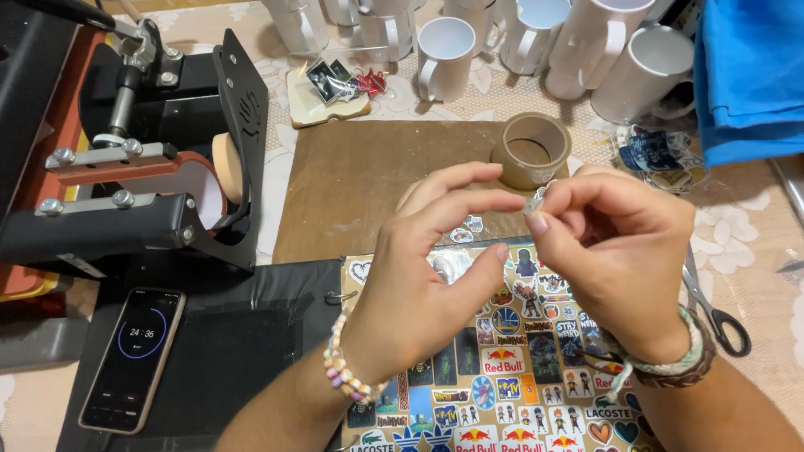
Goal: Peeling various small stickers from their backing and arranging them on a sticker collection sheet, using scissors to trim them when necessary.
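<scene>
Over the sticker sheet [511,393], the right hand [620,251] pinches a small sticker [534,201]; the left hand [427,268] hovers with loosely spread, empty fingers.

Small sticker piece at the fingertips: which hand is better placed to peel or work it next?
Probably the left. The right hand pinches the small sticker piece between thumb and forefinger, so it is occupied. The left hand is free, its fingertips right beside the piece, above the sticker sheet.
</scene>
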